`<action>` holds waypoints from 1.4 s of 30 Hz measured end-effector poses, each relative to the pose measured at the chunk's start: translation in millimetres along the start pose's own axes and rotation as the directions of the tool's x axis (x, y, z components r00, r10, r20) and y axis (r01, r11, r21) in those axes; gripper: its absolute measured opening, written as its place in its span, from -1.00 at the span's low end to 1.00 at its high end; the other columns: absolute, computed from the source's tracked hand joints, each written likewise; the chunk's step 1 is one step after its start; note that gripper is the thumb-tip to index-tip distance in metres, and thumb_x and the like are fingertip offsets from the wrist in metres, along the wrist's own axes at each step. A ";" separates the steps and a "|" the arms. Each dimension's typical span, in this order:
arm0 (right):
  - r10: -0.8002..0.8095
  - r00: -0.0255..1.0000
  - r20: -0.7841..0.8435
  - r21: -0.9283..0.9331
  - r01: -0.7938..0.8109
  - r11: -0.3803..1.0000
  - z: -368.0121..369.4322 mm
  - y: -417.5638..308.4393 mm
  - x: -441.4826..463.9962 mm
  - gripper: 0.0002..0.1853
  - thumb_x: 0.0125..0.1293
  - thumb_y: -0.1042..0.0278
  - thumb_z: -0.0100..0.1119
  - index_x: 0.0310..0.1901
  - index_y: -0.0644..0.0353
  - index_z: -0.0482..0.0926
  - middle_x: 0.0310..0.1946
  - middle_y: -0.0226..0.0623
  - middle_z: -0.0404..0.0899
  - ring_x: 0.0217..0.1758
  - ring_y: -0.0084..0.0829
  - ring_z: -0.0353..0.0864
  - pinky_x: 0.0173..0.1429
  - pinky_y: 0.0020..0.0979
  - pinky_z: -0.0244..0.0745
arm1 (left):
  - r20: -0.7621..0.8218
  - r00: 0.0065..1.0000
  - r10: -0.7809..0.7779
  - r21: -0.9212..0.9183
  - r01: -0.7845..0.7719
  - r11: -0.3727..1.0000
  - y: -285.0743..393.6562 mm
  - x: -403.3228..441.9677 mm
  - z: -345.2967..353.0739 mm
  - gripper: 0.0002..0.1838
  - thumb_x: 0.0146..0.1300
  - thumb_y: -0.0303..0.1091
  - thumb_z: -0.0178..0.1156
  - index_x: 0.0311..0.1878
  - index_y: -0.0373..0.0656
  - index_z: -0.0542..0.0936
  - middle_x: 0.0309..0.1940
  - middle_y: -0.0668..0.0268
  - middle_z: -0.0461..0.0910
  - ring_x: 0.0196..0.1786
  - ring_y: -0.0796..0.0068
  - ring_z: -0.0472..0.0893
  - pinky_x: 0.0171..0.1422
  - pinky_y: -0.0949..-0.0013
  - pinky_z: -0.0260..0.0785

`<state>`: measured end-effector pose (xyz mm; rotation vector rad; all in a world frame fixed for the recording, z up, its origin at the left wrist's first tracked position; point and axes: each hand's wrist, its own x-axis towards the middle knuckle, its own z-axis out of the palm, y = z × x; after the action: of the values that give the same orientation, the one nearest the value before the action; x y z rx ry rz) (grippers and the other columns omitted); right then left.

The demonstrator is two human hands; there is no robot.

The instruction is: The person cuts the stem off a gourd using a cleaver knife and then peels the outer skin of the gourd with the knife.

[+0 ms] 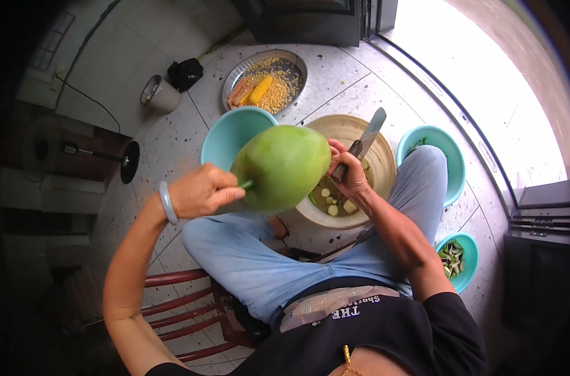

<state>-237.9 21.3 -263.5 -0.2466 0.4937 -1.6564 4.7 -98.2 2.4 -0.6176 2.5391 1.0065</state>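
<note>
A large, smooth green fruit (pixel 279 166), shaped like a green papaya, is held up above my lap and hides part of the teal bowl beyond it. My left hand (pixel 203 191) is closed at its stem end, with the short green stem by the thumb. At the other end, my right hand (pixel 349 172) grips the dark handle of a knife (pixel 371 128); its fingertips are by the fruit, but contact is unclear. The wide blade points up and away to the right. Under the knife is a wide cream basin (pixel 386 160) with pale, cut vegetable pieces (pixel 333 210).
A teal bowl (pixel 217 141) stands beyond the fruit. A metal tray (pixel 304 66) holds corn kernels and cobs. Right of my knee is a teal basin (pixel 459 169) with greens; nearer, a teal bowl (pixel 472 276) holds cut vegetables. A bin (pixel 163 95) stands back left.
</note>
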 end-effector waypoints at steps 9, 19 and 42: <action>-0.021 0.988 -0.153 -0.390 -0.041 0.920 14.5 -17.7 -24.1 -0.51 0.13 0.43 0.09 0.14 0.38 0.47 0.00 -0.21 0.54 0.02 -0.41 0.54 0.13 -0.41 0.46 | -0.160 0.987 -0.011 -0.169 -0.017 0.986 -35.2 -58.9 106.9 -0.67 0.26 -0.33 0.24 -0.53 -0.35 0.44 -0.59 -0.04 0.44 -0.46 -0.04 0.43 -0.28 0.10 0.32; 0.183 0.977 -0.109 -0.553 -0.213 0.806 28.1 -23.1 -55.9 -0.36 0.15 0.33 0.06 0.31 0.38 0.36 0.16 -0.13 0.50 0.12 -0.40 0.51 0.27 -0.41 0.38 | -0.394 0.870 -0.295 -0.526 0.050 0.849 -35.1 -77.1 206.2 -0.69 0.37 -0.40 0.17 -0.47 -0.36 0.40 -0.57 0.11 0.53 -0.50 0.33 0.52 -0.36 0.30 0.38; 0.030 0.997 0.064 -0.572 0.012 0.820 28.3 -23.5 -38.0 -0.38 0.07 0.39 0.08 0.22 0.44 0.41 0.19 -0.05 0.47 0.34 -0.26 0.41 0.39 -0.33 0.29 | -0.241 0.829 -0.505 -0.969 -0.236 0.076 -66.9 -53.0 272.0 -0.61 0.51 -0.12 0.02 0.05 -0.34 0.48 -0.08 0.12 0.58 0.00 0.30 0.61 0.06 0.11 0.57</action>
<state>-240.7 55.5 -223.3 -0.7451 0.9361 -1.4458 124.4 64.4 -198.8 -1.6764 1.4754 2.8618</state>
